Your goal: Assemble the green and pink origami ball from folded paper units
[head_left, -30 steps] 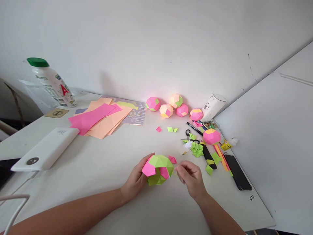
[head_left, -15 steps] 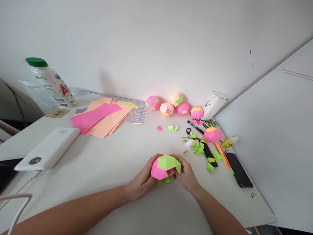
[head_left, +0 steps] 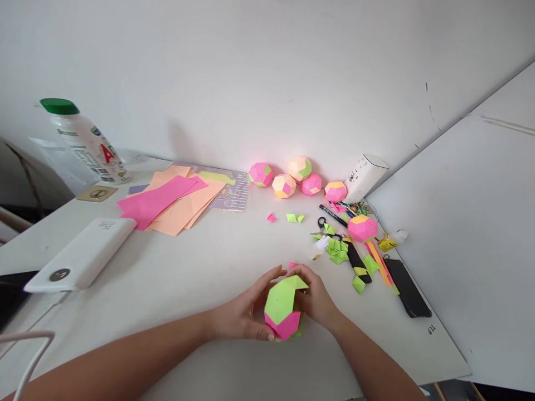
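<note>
A green-and-pink folded paper ball (head_left: 281, 298) is between my two hands over the near middle of the table, with a gap in its right side. My left hand (head_left: 246, 312) curves around its left side, thumb low against the pink part and forefinger raised near the top. My right hand (head_left: 317, 298) grips the right edge, some of its fingers hidden behind or inside the ball. A bit of pink paper (head_left: 293, 264) shows just behind the ball; whether it is attached, I cannot tell.
Several paper balls (head_left: 301, 168) line the wall. To the right are folded green pieces (head_left: 336, 250), scissors (head_left: 321, 224), a glue bottle (head_left: 390, 240) and a black phone-like object (head_left: 407, 287). Leftward lie paper sheets (head_left: 167, 200), a white power bank (head_left: 83, 253) and a bottle (head_left: 86, 139).
The paper ball has been turned, so its green part faces up and the pink faces me. My left thumb has come to its near side, and my left forefinger has lifted.
</note>
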A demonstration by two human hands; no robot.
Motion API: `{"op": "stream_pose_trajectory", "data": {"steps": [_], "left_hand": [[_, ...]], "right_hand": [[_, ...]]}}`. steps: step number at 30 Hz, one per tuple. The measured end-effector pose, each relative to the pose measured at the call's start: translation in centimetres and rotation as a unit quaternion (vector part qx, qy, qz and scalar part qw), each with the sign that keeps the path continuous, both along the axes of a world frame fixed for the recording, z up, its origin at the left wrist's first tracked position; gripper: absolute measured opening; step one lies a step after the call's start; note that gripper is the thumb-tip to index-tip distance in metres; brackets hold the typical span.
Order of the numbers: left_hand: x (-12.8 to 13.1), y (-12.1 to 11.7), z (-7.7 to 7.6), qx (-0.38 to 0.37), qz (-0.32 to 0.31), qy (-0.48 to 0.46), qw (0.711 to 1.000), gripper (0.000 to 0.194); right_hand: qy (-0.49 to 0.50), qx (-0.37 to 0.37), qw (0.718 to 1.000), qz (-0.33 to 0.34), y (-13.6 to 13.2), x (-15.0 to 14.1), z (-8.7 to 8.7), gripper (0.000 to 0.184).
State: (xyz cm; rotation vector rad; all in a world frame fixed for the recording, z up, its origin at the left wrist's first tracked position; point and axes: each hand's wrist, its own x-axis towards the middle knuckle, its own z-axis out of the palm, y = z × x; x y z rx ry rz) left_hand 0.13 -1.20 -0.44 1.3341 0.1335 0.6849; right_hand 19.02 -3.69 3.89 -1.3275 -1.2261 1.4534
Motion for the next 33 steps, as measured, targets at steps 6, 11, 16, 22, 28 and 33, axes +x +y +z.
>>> {"op": "stream_pose_trajectory", "data": {"steps": [6,11,16,22,28,33], "left_hand": [[-0.1,0.2,0.3,-0.077,-0.047,-0.018,0.996,0.096],[0.0,0.1,0.1,-0.104,-0.033,-0.012,0.994,0.093],[0.1,0.2,-0.1,-0.097,-0.03,-0.028,0.994,0.095],[-0.4,0.8,0.6,-0.128,-0.042,-0.008,0.991,0.064],[-0.6,0.9,1.5,-0.175,-0.043,0.021,0.983,0.057],[-0.4,0.6,1.7,-0.252,-0.046,-0.003,0.967,0.059]], "right_hand": [[0.005,-0.005,1.0,0.008,0.2,0.2,-0.1,0.013],[-0.021,0.044,0.999,0.02,0.4,0.4,-0.1,0.013],[-0.063,0.107,0.992,-0.007,0.4,0.7,-0.3,0.024],[-0.083,0.13,0.988,-0.002,0.2,0.5,-0.1,0.025],[-0.071,0.103,0.992,0.022,-0.1,0.2,-0.2,0.027],[-0.037,0.091,0.995,-0.012,-0.6,0.1,-0.2,0.025]]}}
